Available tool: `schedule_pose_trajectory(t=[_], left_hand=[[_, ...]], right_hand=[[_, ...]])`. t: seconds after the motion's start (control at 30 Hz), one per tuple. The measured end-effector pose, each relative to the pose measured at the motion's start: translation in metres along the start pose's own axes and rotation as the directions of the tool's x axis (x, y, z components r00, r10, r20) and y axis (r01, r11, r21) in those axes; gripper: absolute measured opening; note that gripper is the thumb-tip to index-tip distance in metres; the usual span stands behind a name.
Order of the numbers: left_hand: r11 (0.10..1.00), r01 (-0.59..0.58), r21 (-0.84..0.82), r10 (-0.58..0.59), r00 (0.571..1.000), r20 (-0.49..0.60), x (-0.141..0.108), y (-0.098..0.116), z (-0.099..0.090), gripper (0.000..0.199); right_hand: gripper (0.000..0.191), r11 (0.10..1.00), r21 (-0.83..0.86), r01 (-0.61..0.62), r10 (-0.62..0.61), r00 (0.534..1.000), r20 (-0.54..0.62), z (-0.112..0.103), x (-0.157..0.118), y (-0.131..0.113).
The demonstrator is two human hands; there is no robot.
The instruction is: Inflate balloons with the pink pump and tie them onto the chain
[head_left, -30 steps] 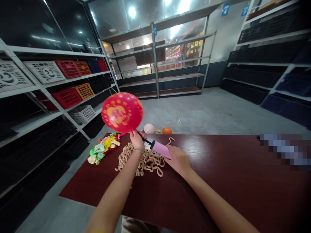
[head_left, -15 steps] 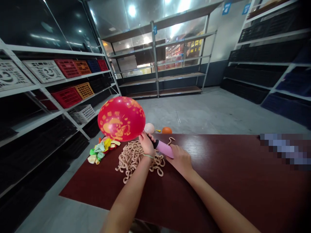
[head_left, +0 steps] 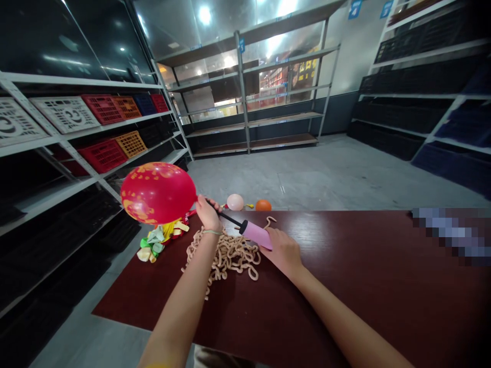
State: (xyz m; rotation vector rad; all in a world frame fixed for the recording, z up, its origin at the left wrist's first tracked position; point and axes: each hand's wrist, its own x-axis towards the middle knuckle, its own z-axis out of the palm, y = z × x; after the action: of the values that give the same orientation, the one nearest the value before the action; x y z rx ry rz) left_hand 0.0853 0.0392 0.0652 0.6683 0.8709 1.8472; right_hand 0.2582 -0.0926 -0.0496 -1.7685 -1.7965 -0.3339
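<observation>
A red balloon (head_left: 159,193) with yellow print, blown up large, sits on the end of a pink and black hand pump (head_left: 258,234). My left hand (head_left: 209,213) is closed where the balloon's neck meets the pump's black end; the exact grip is partly hidden by the fingers. My right hand (head_left: 283,250) wraps round the pink barrel. A thin black rod shows between the two hands. Beneath my left wrist lies a tangled heap of beige twisted balloons or cords (head_left: 233,253). Several limp balloons (head_left: 156,239) in green, yellow and white lie left of it.
The dark red-brown table (head_left: 345,286) spans the foreground. At its far edge are a pale pink balloon (head_left: 235,202) and an orange balloon (head_left: 263,205). Shelves with crates (head_left: 65,113) line the left; a metal rack (head_left: 245,102) stands behind. A blurred patch covers the table's right end.
My left hand has moved left with the red balloon, drawing out the pump's black rod. The right hand and pink barrel have stayed nearly in place.
</observation>
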Motion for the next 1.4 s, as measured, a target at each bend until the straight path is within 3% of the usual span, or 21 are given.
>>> schedule_pose_trajectory(t=[0.13, 0.23, 0.37, 0.5, 0.6, 0.7, 0.8, 0.97, 1.07, 1.27, 1.4], left_hand=[[0.995, 0.102, 0.017, -0.103, 0.993, 0.061, -0.043, -0.038, 0.002, 0.026], [0.990, 0.139, 0.013, -0.140, 0.988, 0.071, -0.056, -0.051, -0.002, 0.025], [0.988, 0.153, 0.017, -0.153, 0.986, 0.063, -0.032, -0.033, -0.014, 0.022], [0.997, 0.077, 0.029, -0.078, 0.996, 0.034, 0.005, 0.005, -0.021, 0.020], [0.999, 0.042, 0.026, -0.042, 0.999, -0.013, 0.017, 0.020, -0.023, 0.022], [1.000, 0.024, 0.014, -0.023, 0.999, -0.046, 0.007, 0.009, -0.024, 0.024], [0.997, 0.076, 0.001, -0.075, 0.996, -0.041, -0.020, -0.019, -0.020, 0.028], [0.989, 0.142, -0.036, -0.139, 0.987, 0.079, -0.061, -0.050, -0.012, 0.025], [0.991, 0.131, -0.025, -0.127, 0.984, 0.126, -0.057, -0.046, -0.020, 0.021], [0.988, 0.066, 0.142, -0.088, 0.984, 0.153, -0.033, -0.040, -0.054, 0.017], [0.992, 0.051, 0.117, -0.065, 0.990, 0.122, -0.030, -0.033, -0.056, 0.018]], right_hand=[[0.034, 0.999, -0.012, -0.035, 0.034, 0.999, -0.013, -0.002, -0.001, 0.001], [0.035, 1.000, -0.011, -0.010, 0.010, 1.000, 0.008, -0.004, -0.002, 0.000], [0.035, 0.999, -0.002, 0.040, -0.040, 0.998, 0.057, -0.006, -0.001, -0.002], [0.033, 0.998, 0.029, 0.056, -0.058, 0.996, 0.073, -0.007, 0.000, -0.004], [0.030, 0.997, 0.053, 0.059, -0.063, 0.995, 0.078, -0.007, 0.000, -0.002], [0.032, 0.997, 0.050, 0.052, -0.055, 0.996, 0.064, -0.004, 0.000, 0.001], [0.036, 0.998, 0.030, 0.047, -0.049, 0.998, 0.050, -0.002, -0.001, 0.003], [0.042, 1.000, 0.022, 0.013, -0.013, 0.999, 0.033, -0.005, -0.001, 0.004], [0.047, 0.999, 0.017, 0.044, -0.045, 0.998, 0.047, -0.007, -0.001, 0.003], [0.048, 0.992, 0.070, 0.103, -0.109, 0.990, 0.088, -0.006, -0.002, 0.004], [0.049, 0.992, 0.078, 0.103, -0.111, 0.988, 0.108, -0.005, -0.003, 0.005]])
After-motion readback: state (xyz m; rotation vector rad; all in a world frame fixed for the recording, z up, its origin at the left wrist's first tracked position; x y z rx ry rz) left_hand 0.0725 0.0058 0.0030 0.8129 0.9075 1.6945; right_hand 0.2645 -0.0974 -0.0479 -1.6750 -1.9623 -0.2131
